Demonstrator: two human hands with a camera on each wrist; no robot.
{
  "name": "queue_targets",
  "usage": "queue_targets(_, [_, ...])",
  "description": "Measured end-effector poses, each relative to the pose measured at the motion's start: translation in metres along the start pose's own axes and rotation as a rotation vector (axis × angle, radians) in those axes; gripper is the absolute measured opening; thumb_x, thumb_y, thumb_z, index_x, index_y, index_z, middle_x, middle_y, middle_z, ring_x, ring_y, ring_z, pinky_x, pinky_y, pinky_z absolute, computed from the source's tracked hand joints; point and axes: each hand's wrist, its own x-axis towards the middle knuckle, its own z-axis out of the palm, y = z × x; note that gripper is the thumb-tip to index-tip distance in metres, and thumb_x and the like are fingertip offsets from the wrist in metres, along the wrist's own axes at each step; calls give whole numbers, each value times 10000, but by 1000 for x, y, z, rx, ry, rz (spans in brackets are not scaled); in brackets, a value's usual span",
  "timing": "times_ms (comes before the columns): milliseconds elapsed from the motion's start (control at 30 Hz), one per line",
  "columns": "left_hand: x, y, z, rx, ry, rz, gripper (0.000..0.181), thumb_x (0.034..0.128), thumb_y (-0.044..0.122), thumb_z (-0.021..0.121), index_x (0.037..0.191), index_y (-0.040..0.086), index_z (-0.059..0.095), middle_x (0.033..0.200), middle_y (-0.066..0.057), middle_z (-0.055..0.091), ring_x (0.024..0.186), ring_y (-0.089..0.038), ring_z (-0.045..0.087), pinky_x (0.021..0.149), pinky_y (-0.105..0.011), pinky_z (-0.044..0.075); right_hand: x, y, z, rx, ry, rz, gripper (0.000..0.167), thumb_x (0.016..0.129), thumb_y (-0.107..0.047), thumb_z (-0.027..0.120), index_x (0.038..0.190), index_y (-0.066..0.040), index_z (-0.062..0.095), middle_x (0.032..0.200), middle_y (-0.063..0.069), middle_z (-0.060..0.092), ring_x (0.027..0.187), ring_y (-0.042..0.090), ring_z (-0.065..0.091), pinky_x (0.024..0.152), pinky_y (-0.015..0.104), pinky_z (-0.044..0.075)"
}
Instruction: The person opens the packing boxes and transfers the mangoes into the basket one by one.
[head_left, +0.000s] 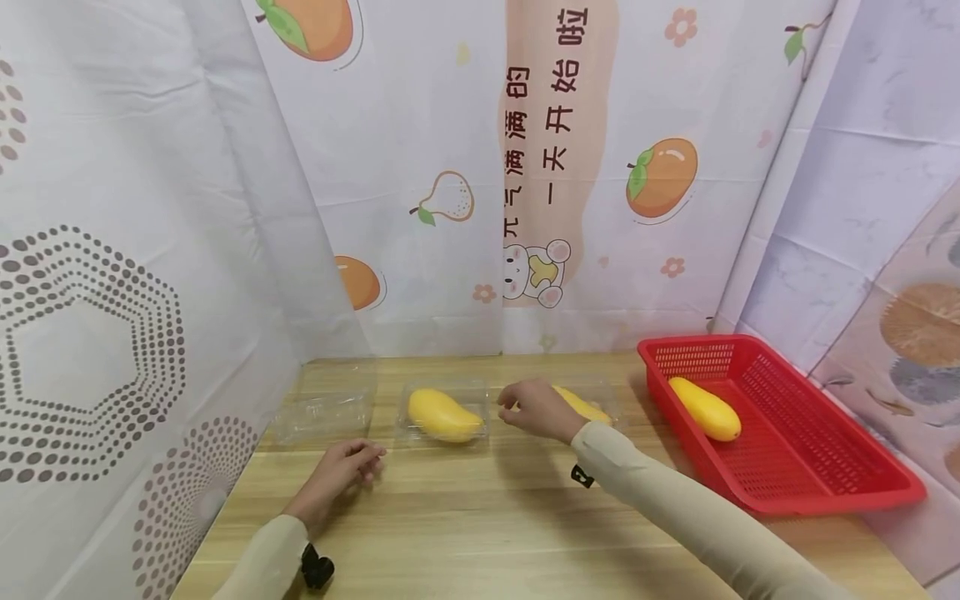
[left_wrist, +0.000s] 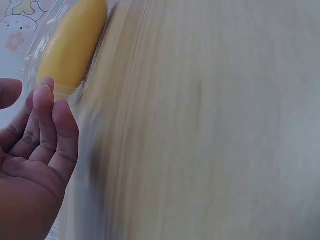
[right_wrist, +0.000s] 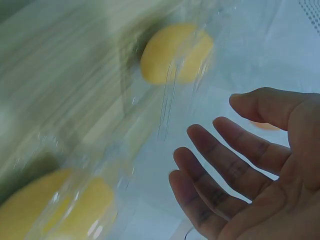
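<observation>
Even, diffuse light brightens the head view, with soft-edged shadows on the pale wood-grain table [head_left: 465, 525] beside the beige-sleeved right forearm [head_left: 675, 493]. The left wrist view is dimmer, the table smeared. Haze and blur soften the right wrist view; white glints streak the clear plastic boxes [right_wrist: 171, 95].

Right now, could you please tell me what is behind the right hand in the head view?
Behind the right hand, a yellow mango shows in a clear plastic container. The hand covers the mango's left end and part of the container, so those cannot be seen there.
</observation>
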Motion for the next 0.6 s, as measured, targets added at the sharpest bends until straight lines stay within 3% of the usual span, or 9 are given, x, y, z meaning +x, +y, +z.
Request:
queue_targets(400, [5,-1,6,-72,-56,43,331,1065,216,584,1158,-94,652,965,-140,683,784,-194,604,680,-305,565,15,-37,27,42,-105,-24,229,981,-186,708,1154,-44,757,1031,34,753,915,155,697,784,328,579])
queue_targets(600, [6,-2,12,-90,-56,43,353,1061,237,596,1158,-98,653,960,-137,691,765,-182,609,666,-302,563,24,-54,43,37,-109,-119,181,969,-153,733,1108,-42,770,988,15,758,880,123,697,767,247,563])
